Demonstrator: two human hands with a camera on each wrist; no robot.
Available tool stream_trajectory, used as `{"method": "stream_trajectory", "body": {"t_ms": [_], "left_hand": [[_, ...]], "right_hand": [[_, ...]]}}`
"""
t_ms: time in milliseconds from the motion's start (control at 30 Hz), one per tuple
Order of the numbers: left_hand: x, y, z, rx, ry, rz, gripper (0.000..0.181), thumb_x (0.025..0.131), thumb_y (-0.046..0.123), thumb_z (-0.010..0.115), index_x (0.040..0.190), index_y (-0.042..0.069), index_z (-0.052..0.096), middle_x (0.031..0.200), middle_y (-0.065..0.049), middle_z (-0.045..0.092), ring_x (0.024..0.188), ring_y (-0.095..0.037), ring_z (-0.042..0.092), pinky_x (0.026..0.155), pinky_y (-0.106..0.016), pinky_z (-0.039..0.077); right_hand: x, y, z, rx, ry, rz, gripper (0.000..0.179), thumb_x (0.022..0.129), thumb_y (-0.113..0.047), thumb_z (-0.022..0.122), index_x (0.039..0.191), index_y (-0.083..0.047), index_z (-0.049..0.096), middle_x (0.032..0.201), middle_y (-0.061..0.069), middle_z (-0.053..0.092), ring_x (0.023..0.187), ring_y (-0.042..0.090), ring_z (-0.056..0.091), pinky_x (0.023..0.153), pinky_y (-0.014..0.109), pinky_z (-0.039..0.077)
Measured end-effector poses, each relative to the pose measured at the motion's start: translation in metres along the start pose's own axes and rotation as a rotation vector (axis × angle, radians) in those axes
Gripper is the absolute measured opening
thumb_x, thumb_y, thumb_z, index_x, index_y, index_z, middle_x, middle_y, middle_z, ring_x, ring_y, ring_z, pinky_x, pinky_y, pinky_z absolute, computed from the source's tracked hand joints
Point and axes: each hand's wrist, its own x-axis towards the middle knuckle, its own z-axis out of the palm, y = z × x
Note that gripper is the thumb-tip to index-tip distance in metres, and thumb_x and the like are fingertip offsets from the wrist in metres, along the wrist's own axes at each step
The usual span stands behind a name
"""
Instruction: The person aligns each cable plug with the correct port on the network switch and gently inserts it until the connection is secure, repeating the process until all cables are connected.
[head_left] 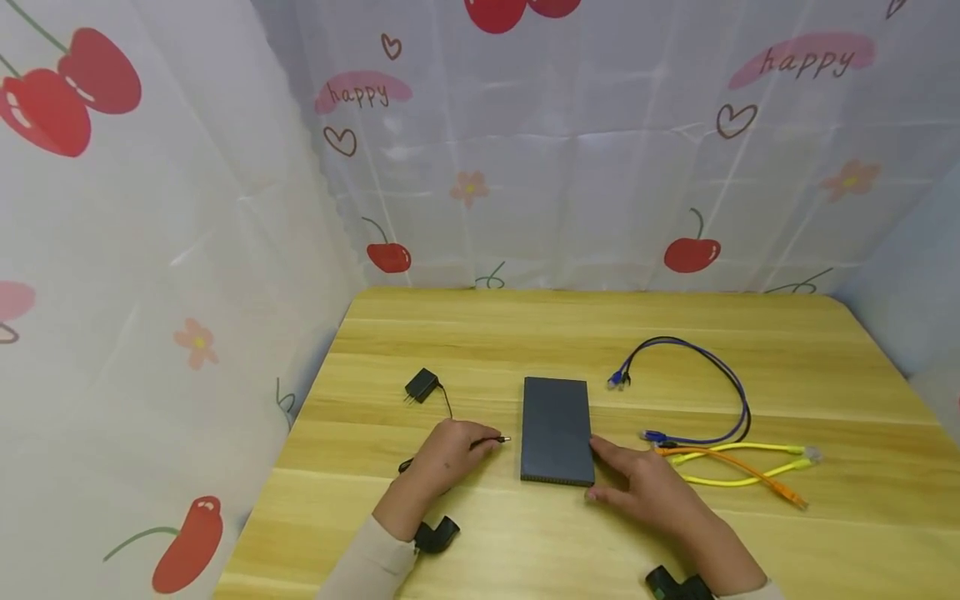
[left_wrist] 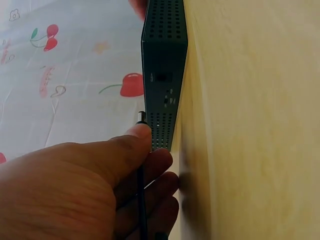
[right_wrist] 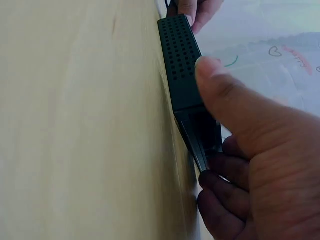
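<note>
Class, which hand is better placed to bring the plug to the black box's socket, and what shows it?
Probably the left hand: it pinches the plug near the black box, on the socket side. The right hand touches the opposite side, away from the plug.

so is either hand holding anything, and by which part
The left hand pinches the black power cord just behind its metal tip. The right hand touches the dark box at its right side; whether it grips cannot be told.
</note>
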Motion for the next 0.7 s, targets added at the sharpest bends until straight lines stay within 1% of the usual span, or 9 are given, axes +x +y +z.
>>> {"method": "stream_trajectory", "body": {"t_ms": [100, 200, 300, 400, 467, 567, 700], "left_hand": [[0.0006, 0.0015, 0.0014, 0.006, -0.02, 0.013, 0.02, 0.095, 0.027, 0.068, 0.11, 0.019, 0.079, 0.105, 0.006, 0.076, 0.101, -0.01, 0.07, 0.085, -0.027, 0.055], [0.0009, 0.0034, 0.0025, 0.013, -0.031, 0.035, 0.02, 0.096, 0.026, 0.067, 0.11, 0.019, 0.078, 0.108, 0.005, 0.075, 0.107, -0.012, 0.069, 0.089, -0.028, 0.055], [0.0017, 0.0051, 0.0041, 0.01, -0.042, 0.056, 0.021, 0.096, 0.026, 0.066, 0.111, 0.019, 0.078, 0.111, 0.004, 0.075, 0.112, -0.014, 0.067, 0.091, -0.03, 0.054], [0.0025, 0.0061, 0.0053, -0.002, -0.058, 0.063, 0.022, 0.096, 0.026, 0.066, 0.113, 0.018, 0.078, 0.114, 0.001, 0.074, 0.112, -0.015, 0.067, 0.091, -0.03, 0.054], [0.0027, 0.006, 0.0056, -0.014, -0.069, 0.058, 0.023, 0.096, 0.026, 0.066, 0.114, 0.017, 0.078, 0.117, -0.002, 0.073, 0.113, -0.016, 0.067, 0.091, -0.031, 0.054], [0.0033, 0.0059, 0.0048, -0.038, -0.076, 0.043, 0.023, 0.096, 0.026, 0.066, 0.114, 0.017, 0.078, 0.117, -0.002, 0.073, 0.114, -0.016, 0.067, 0.091, -0.03, 0.054], [0.0033, 0.006, 0.0042, -0.074, -0.08, 0.017, 0.023, 0.096, 0.026, 0.066, 0.114, 0.018, 0.078, 0.112, 0.003, 0.075, 0.109, -0.012, 0.068, 0.089, -0.028, 0.054]], "right_hand": [[0.0001, 0.0003, 0.0019, -0.009, 0.005, 0.005, 0.082, 0.079, -0.054, 0.077, 0.144, -0.009, 0.055, 0.138, 0.011, 0.061, 0.12, 0.031, 0.063, 0.094, 0.046, 0.052], [0.0002, 0.0006, 0.0041, -0.016, 0.015, 0.001, 0.081, 0.079, -0.052, 0.078, 0.144, -0.008, 0.054, 0.138, 0.012, 0.06, 0.12, 0.033, 0.062, 0.093, 0.047, 0.052], [0.0006, 0.0009, 0.0053, -0.023, 0.026, -0.007, 0.079, 0.08, -0.049, 0.077, 0.143, -0.007, 0.055, 0.138, 0.013, 0.06, 0.12, 0.034, 0.062, 0.092, 0.048, 0.052], [0.0009, 0.0009, 0.0061, -0.032, 0.036, -0.018, 0.077, 0.081, -0.047, 0.078, 0.143, -0.006, 0.056, 0.137, 0.014, 0.061, 0.119, 0.034, 0.063, 0.092, 0.048, 0.052], [0.0012, 0.0013, 0.007, -0.044, 0.049, -0.031, 0.075, 0.081, -0.046, 0.079, 0.141, -0.006, 0.057, 0.134, 0.014, 0.063, 0.116, 0.034, 0.065, 0.091, 0.047, 0.053], [0.0018, 0.0021, 0.0082, -0.055, 0.075, -0.05, 0.07, 0.081, -0.044, 0.079, 0.138, -0.007, 0.061, 0.129, 0.012, 0.067, 0.112, 0.032, 0.067, 0.088, 0.046, 0.055], [0.0004, 0.0034, 0.0096, -0.039, 0.101, -0.056, 0.064, 0.081, -0.043, 0.08, 0.133, -0.009, 0.066, 0.123, 0.009, 0.07, 0.106, 0.028, 0.07, 0.085, 0.044, 0.056]]}}
